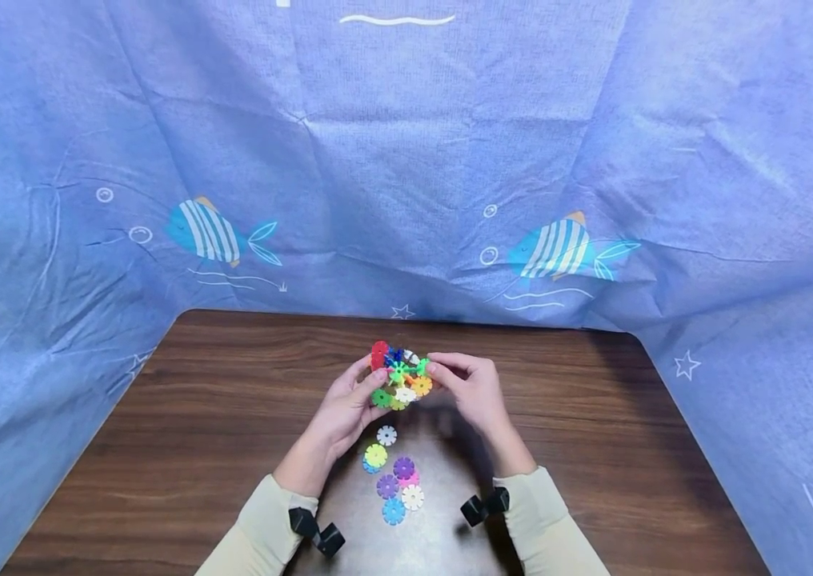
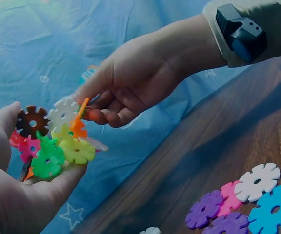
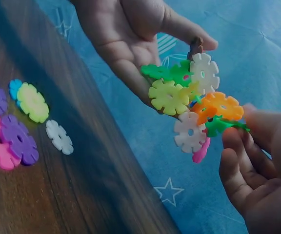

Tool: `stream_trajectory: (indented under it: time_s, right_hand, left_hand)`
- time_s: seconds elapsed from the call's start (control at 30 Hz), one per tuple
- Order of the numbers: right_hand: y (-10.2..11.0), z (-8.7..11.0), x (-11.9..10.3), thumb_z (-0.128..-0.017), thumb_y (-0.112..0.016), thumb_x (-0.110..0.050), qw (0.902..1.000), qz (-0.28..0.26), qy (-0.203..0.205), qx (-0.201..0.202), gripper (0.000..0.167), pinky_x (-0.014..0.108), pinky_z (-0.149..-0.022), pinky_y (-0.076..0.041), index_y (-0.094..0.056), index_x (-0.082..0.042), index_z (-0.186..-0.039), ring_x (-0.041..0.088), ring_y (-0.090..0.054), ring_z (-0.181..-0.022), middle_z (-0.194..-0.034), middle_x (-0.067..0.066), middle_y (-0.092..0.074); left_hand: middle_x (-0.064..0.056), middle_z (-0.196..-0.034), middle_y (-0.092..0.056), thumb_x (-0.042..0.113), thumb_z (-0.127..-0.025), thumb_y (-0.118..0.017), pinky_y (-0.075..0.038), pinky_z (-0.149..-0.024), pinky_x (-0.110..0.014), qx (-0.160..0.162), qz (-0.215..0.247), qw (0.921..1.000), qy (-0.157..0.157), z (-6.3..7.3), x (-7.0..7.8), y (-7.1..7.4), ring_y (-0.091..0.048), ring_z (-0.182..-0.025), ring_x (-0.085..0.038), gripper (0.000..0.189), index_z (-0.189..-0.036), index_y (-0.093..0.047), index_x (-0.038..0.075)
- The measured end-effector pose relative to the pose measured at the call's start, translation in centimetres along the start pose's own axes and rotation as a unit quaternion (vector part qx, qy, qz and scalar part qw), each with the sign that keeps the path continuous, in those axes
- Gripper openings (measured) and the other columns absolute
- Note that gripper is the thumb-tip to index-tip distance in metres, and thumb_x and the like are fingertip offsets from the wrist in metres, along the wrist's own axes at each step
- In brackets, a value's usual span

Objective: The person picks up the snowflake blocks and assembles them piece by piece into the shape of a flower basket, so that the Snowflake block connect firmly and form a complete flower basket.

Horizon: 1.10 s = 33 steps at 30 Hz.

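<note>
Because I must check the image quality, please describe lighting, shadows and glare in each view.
Head view: brightest, with pale glare on the dark brown wood-grain table near the loose, colourful, flower-shaped plastic discs, and shadow below the bare right hand; left wrist view: dimmer, bluish, with a long shadow band across the table; right wrist view: similarly dim, with a shadow band there too.

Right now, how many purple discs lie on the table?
2: in the head view, the upper purple disc and, lower left, another purple disc. Some may hide underneath others.
</note>
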State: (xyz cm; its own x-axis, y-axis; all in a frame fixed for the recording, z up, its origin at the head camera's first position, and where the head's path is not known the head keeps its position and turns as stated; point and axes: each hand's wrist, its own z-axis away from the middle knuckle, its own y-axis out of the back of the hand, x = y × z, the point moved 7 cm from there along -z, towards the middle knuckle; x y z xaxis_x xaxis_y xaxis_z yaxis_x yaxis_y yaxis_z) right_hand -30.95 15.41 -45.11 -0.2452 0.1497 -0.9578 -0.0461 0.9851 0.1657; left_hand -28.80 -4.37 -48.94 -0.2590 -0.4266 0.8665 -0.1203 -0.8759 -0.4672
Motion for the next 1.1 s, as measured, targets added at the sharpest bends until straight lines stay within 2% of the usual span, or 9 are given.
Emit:
stream_trajectory:
  time_s: [0.17, 0.3, 0.37, 0.5, 0.57, 0.73, 0.87, 0.97, 1.1]
  right_hand:
    - [-0.5, 0.2, 0.1, -0.090, -0.078, -0.006, 0.9991, -0.038, -0.004, -0.016, 0.031, 0.027, -0.059, -0.057, -0.073, 0.008, -0.117, 0.009, -0.064, -0.067, -0.093, 0.021, -0.075]
    - [-0.7, 0.2, 0.2, -0.090, -0.077, -0.003, 0.9977, -0.062, -0.014, -0.021, 0.033, 0.022, -0.059, -0.055, -0.069, 0.013, -0.119, 0.008, -0.067, -0.070, -0.092, 0.016, -0.077]
    - [-0.8, 0.2, 0.2, -0.090, -0.076, -0.002, 0.9976, -0.064, -0.018, -0.018, 0.032, 0.022, -0.059, -0.055, -0.070, 0.013, -0.118, 0.009, -0.067, -0.069, -0.091, 0.014, -0.077]
    - [-0.7, 0.2, 0.1, -0.090, -0.077, -0.001, 0.9975, -0.066, -0.023, -0.011, 0.029, 0.025, -0.058, -0.056, -0.072, 0.011, -0.116, 0.013, -0.068, -0.068, -0.090, 0.014, -0.077]
    - [-0.7, 0.1, 0.0, -0.089, -0.077, -0.001, 0.9975, -0.066, -0.022, -0.015, 0.029, 0.027, -0.058, -0.056, -0.072, 0.010, -0.115, 0.015, -0.069, -0.069, -0.089, 0.015, -0.077]
    - [-0.8, 0.4, -0.6, -0.091, -0.076, -0.003, 0.9966, -0.065, -0.020, -0.046, 0.033, 0.030, -0.059, -0.057, -0.069, 0.009, -0.121, 0.017, -0.073, -0.074, -0.094, 0.014, -0.077]
    - [-0.8, 0.9, -0.8, -0.092, -0.075, -0.004, 0.9954, -0.055, -0.021, -0.075, 0.038, 0.029, -0.061, -0.058, -0.066, 0.005, -0.129, 0.016, -0.074, -0.078, -0.099, 0.016, -0.076]
    - [-0.9, 0.9, -0.6, -0.092, -0.075, -0.007, 0.9953, -0.031, -0.021, -0.089, 0.038, 0.033, -0.062, -0.059, -0.066, 0.000, -0.129, 0.014, -0.072, -0.078, -0.101, 0.019, -0.075]
    - [-1.9, 0.5, -0.2, -0.091, -0.078, -0.010, 0.9932, 0.020, -0.017, -0.114, 0.032, 0.034, -0.063, -0.060, -0.071, -0.005, -0.122, 0.015, -0.071, -0.078, -0.100, 0.018, -0.075]
  left_hand:
    - [-0.015, -0.136, -0.059, 0.030, -0.109, -0.052, -0.056, -0.101, -0.047, 0.018, 0.025, 0.9995, 0.004, 0.1, -0.1, 0.6, -0.068, -0.113, -0.022, 0.053, -0.153, -0.035, 0.008]
    - [-0.021, -0.149, -0.052, 0.042, -0.108, -0.048, -0.051, -0.106, -0.053, -0.001, 0.011, 0.9999, 0.010, 0.4, 0.1, 0.6, -0.065, -0.123, -0.027, 0.060, -0.159, -0.033, 0.013]
    - [-0.022, -0.154, -0.047, 0.044, -0.108, -0.047, -0.050, -0.106, -0.056, -0.025, 0.008, 0.9995, 0.019, 0.5, 0.2, 0.3, -0.063, -0.126, -0.030, 0.062, -0.161, -0.028, 0.017]
    - [-0.020, -0.158, -0.038, 0.029, -0.108, -0.053, -0.049, -0.106, -0.060, -0.073, 0.007, 0.9965, 0.039, 0.8, 0.4, 0.0, -0.061, -0.127, -0.031, 0.065, -0.162, -0.019, 0.022]
    - [-0.018, -0.157, -0.037, 0.020, -0.106, -0.056, -0.049, -0.106, -0.060, -0.082, 0.004, 0.9958, 0.041, 0.8, 0.5, 0.0, -0.062, -0.125, -0.028, 0.068, -0.162, -0.017, 0.022]
    - [-0.011, -0.140, -0.054, 0.013, -0.104, -0.058, -0.053, -0.104, -0.052, -0.056, 0.010, 0.9980, 0.028, 0.6, 0.6, 0.2, -0.069, -0.112, -0.021, 0.065, -0.159, -0.024, 0.015]
    - [-0.007, -0.123, -0.066, 0.011, -0.103, -0.057, -0.054, -0.103, -0.046, -0.022, 0.049, 0.9985, 0.012, 0.3, 0.8, 0.6, -0.071, -0.106, -0.019, 0.060, -0.156, -0.029, 0.009]
    - [-0.007, -0.122, -0.068, 0.009, -0.102, -0.057, -0.054, -0.104, -0.046, 0.004, 0.077, 0.9970, -0.004, 0.2, 1.4, 1.5, -0.071, -0.108, -0.020, 0.060, -0.156, -0.030, 0.008]
    - [-0.006, -0.122, -0.068, 0.007, -0.103, -0.055, -0.054, -0.104, -0.046, 0.032, 0.096, 0.9944, -0.031, 0.0, 2.8, 3.5, -0.070, -0.109, -0.020, 0.058, -0.156, -0.032, 0.010]
